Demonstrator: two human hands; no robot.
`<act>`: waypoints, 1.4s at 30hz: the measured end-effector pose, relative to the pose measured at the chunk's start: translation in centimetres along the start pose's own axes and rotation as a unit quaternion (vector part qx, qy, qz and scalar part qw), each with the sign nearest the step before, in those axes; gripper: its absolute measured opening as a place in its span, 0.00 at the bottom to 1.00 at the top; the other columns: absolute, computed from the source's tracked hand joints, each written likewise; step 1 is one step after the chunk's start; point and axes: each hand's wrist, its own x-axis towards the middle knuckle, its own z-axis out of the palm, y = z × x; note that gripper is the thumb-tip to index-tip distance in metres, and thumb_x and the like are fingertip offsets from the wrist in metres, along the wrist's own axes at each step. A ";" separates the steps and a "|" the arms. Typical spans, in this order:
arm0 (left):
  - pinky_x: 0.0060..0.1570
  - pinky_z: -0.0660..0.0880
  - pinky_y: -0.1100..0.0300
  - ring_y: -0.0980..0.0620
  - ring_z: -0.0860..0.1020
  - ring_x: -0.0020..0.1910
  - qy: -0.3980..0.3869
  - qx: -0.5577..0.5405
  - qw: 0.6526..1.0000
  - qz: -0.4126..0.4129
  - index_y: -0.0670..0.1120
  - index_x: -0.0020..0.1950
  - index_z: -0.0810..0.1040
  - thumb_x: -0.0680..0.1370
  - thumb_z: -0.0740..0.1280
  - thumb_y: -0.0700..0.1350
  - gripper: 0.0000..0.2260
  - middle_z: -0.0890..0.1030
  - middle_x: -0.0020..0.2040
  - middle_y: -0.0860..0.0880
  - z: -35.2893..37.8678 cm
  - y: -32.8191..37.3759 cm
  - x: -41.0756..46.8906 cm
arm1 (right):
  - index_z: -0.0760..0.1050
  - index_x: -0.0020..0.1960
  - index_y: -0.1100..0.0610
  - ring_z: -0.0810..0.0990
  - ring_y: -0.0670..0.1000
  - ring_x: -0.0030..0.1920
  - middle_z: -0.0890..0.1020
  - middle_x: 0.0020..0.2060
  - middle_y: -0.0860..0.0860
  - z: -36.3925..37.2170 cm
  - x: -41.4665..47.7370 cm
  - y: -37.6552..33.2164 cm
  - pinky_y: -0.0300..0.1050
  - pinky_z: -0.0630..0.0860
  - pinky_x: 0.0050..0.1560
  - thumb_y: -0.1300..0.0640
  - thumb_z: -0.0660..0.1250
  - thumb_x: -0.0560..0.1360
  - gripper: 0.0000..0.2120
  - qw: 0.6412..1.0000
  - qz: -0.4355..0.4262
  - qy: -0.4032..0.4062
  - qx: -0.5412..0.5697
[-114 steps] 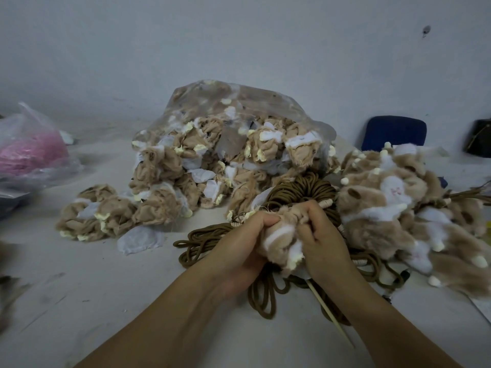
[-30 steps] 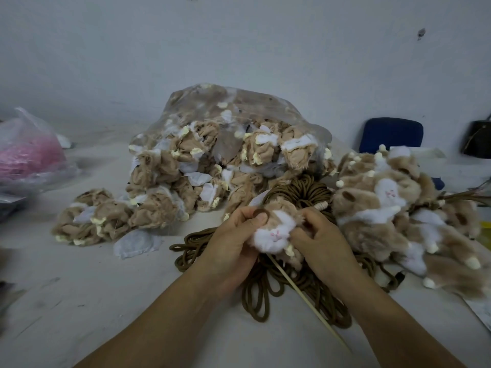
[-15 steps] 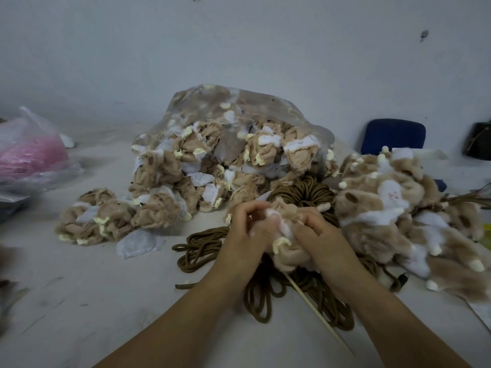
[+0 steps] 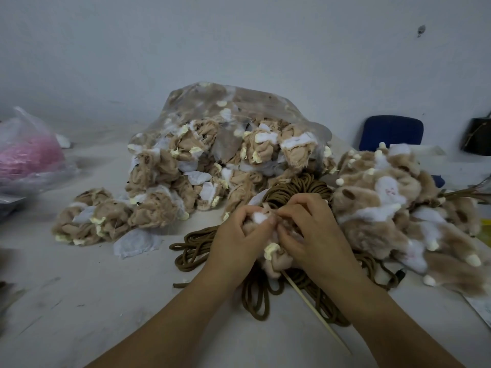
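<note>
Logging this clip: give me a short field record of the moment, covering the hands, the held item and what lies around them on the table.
Activity: working a small plush piece above the table
Left hand: fingers curled round the piece
Right hand: pinches the piece from the other side
Stick: thin, wooden, pokes out below the piece toward the person
Under the hands: coiled brown cord
Behind: clear bag of tan and white fabric pieces, some spilled out
Right: heap of furry plush toys
Far left: pink-filled bag
</note>
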 end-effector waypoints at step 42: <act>0.42 0.80 0.62 0.55 0.84 0.47 -0.002 -0.132 0.991 -0.026 0.64 0.46 0.80 0.67 0.74 0.56 0.09 0.84 0.47 0.55 0.3 -0.6 0.0 | 0.71 0.58 0.50 0.70 0.44 0.54 0.65 0.55 0.45 0.2 -1.1 -0.7 0.32 0.69 0.53 0.45 0.63 0.76 0.14 0.980 0.156 0.082 0.095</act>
